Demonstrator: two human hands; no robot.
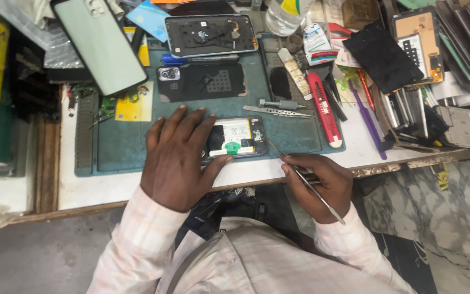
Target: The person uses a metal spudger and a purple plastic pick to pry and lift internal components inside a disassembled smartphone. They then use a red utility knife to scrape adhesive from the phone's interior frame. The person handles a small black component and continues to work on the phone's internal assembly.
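An opened black smartphone with its back removed and a white battery exposed is lying on the dark green rubber work mat at the near edge of the bench. It is pinned flat by the left hand, whose fingers are spread over its left end. Slim steel tweezers are pinched in the right hand, their tip touching the phone's right edge. Judged from this, internal parts are being worked loose; a fine, steady tip is called for.

I see both of my hands bare, the left hand and the right hand without gloves or rings. My long sleeves are pale pink with a faint check, cuffs reaching the wrists. The shirt front matches them.
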